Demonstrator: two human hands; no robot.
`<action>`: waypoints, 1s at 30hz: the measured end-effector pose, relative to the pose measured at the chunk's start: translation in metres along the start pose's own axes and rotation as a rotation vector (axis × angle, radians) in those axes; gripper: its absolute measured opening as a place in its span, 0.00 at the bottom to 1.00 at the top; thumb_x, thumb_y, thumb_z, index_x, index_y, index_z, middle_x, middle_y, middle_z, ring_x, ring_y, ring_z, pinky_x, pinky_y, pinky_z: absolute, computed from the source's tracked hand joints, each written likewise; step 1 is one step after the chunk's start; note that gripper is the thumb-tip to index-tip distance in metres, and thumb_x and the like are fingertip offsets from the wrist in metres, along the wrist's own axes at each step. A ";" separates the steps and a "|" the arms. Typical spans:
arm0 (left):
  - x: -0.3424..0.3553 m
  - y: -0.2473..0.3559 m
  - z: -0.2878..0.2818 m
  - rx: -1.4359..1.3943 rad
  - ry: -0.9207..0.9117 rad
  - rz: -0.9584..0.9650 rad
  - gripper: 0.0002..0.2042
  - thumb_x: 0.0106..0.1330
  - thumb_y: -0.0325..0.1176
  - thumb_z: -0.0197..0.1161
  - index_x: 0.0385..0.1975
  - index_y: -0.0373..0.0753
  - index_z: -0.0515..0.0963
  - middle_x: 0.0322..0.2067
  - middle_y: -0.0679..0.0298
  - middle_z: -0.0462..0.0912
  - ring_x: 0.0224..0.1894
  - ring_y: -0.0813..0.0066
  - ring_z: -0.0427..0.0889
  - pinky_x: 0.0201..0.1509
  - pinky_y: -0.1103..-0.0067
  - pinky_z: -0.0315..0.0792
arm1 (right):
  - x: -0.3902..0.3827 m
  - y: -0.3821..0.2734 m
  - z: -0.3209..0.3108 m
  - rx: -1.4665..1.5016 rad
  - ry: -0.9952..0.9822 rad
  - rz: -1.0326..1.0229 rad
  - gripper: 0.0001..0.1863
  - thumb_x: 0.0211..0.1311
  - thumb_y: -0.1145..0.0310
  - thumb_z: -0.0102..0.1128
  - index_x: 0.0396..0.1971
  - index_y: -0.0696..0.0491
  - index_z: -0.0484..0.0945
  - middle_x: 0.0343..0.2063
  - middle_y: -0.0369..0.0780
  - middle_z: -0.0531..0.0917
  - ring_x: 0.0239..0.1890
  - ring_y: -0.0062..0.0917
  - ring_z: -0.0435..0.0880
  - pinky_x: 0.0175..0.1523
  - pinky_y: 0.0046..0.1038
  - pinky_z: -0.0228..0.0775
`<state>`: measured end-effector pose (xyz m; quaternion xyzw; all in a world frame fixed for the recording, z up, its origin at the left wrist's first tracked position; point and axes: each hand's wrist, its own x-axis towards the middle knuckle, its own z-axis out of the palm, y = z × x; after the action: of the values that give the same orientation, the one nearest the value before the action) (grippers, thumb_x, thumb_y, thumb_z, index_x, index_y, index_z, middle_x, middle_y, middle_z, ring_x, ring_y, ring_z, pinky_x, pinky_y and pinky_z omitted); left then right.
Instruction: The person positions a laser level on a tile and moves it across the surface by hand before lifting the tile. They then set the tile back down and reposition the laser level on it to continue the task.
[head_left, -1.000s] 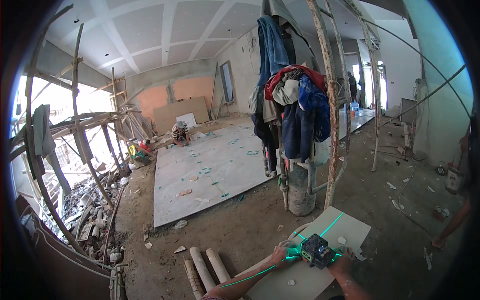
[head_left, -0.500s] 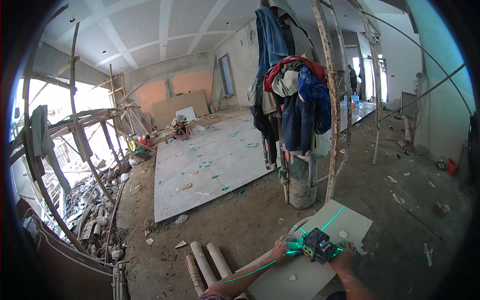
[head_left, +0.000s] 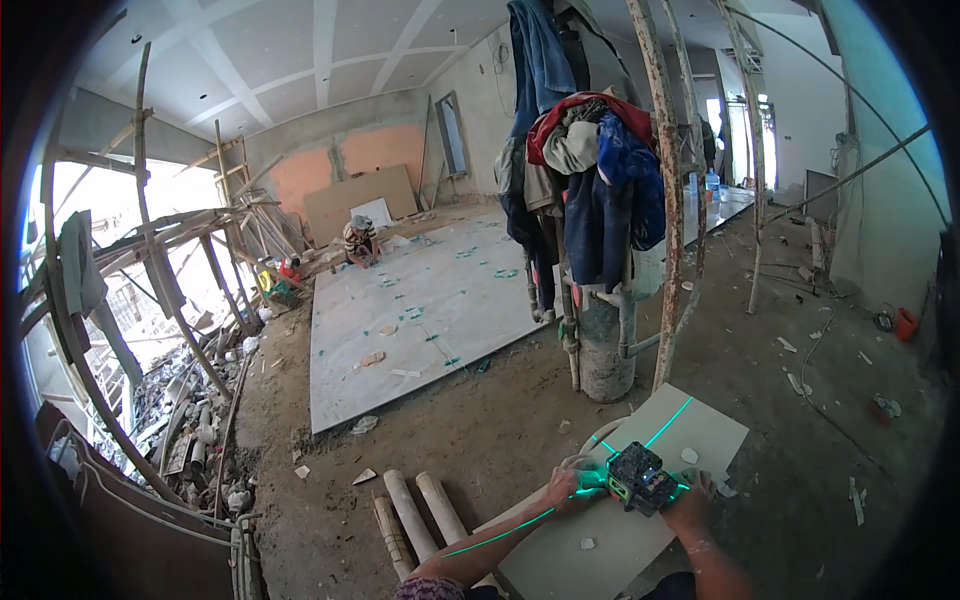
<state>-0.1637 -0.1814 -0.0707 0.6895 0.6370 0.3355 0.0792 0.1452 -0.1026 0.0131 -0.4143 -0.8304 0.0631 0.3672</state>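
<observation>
There were two hands (head_left: 573,482), one laser level (head_left: 638,478), two chips (head_left: 689,455) on one board (head_left: 625,555), and three poles (head_left: 409,514) by its left edge.

I'm viewing a compact, boxy black laser level (head_left: 641,478), its casing speckled with pale marks and showing green at one side. It is glowing, casting bright green lines (head_left: 668,422) across the pale board (head_left: 630,550) beneath. It is sitting askew between the left hand (head_left: 575,483) and right hand (head_left: 692,500); I'm not making out whether its base is touching the board.
</observation>
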 end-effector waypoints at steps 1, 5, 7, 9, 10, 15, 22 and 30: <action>0.001 0.011 -0.004 0.055 0.001 -0.006 0.17 0.62 0.52 0.69 0.50 0.61 0.85 0.67 0.68 0.72 0.73 0.58 0.62 0.68 0.51 0.62 | -0.001 0.002 0.001 0.005 0.004 0.006 0.14 0.47 0.61 0.73 0.34 0.49 0.88 0.41 0.40 0.81 0.54 0.43 0.75 0.62 0.50 0.63; -0.002 0.014 -0.007 0.154 -0.003 0.008 0.15 0.64 0.45 0.69 0.51 0.62 0.85 0.64 0.66 0.74 0.71 0.56 0.64 0.66 0.53 0.65 | 0.000 -0.001 0.000 -0.030 0.003 0.019 0.13 0.47 0.60 0.72 0.34 0.48 0.88 0.42 0.40 0.82 0.54 0.43 0.75 0.62 0.50 0.63; -0.004 0.012 -0.007 0.149 -0.011 0.030 0.15 0.64 0.44 0.68 0.51 0.62 0.85 0.64 0.66 0.74 0.72 0.56 0.64 0.66 0.52 0.65 | 0.002 -0.006 -0.006 0.000 -0.045 0.033 0.13 0.47 0.60 0.72 0.34 0.48 0.88 0.43 0.39 0.82 0.55 0.43 0.75 0.63 0.50 0.62; -0.003 0.017 -0.010 0.144 -0.024 0.057 0.14 0.64 0.43 0.68 0.50 0.62 0.85 0.64 0.67 0.75 0.72 0.55 0.64 0.66 0.52 0.65 | 0.002 -0.006 -0.007 -0.005 -0.034 0.026 0.14 0.47 0.59 0.73 0.34 0.48 0.88 0.43 0.39 0.82 0.55 0.43 0.75 0.63 0.50 0.62; -0.002 0.023 -0.011 0.139 -0.006 0.049 0.14 0.64 0.42 0.67 0.50 0.61 0.85 0.63 0.67 0.75 0.71 0.54 0.64 0.67 0.52 0.65 | 0.001 -0.005 -0.007 -0.011 -0.021 0.021 0.14 0.47 0.59 0.73 0.34 0.48 0.88 0.42 0.39 0.82 0.55 0.42 0.75 0.63 0.50 0.62; -0.001 0.017 -0.011 0.131 0.006 0.077 0.15 0.63 0.42 0.68 0.50 0.61 0.85 0.62 0.67 0.76 0.71 0.53 0.65 0.68 0.52 0.64 | 0.001 -0.006 -0.005 -0.017 -0.015 0.029 0.14 0.47 0.58 0.73 0.34 0.47 0.88 0.42 0.39 0.82 0.55 0.42 0.75 0.63 0.49 0.62; -0.001 0.033 -0.017 0.117 -0.024 -0.005 0.17 0.62 0.50 0.70 0.51 0.58 0.85 0.66 0.66 0.72 0.73 0.55 0.62 0.67 0.52 0.64 | 0.001 -0.005 -0.005 -0.057 0.029 -0.032 0.13 0.46 0.60 0.73 0.33 0.46 0.87 0.40 0.39 0.81 0.52 0.41 0.74 0.56 0.46 0.64; -0.001 0.037 -0.020 0.136 0.004 0.010 0.14 0.64 0.45 0.69 0.48 0.58 0.86 0.62 0.65 0.77 0.70 0.53 0.67 0.68 0.54 0.66 | -0.001 -0.001 -0.003 -0.048 0.011 -0.020 0.13 0.47 0.60 0.72 0.34 0.46 0.88 0.42 0.40 0.81 0.54 0.42 0.74 0.59 0.48 0.63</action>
<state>-0.1444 -0.1954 -0.0363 0.6959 0.6549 0.2932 0.0295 0.1463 -0.1045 0.0152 -0.4152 -0.8337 0.0373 0.3621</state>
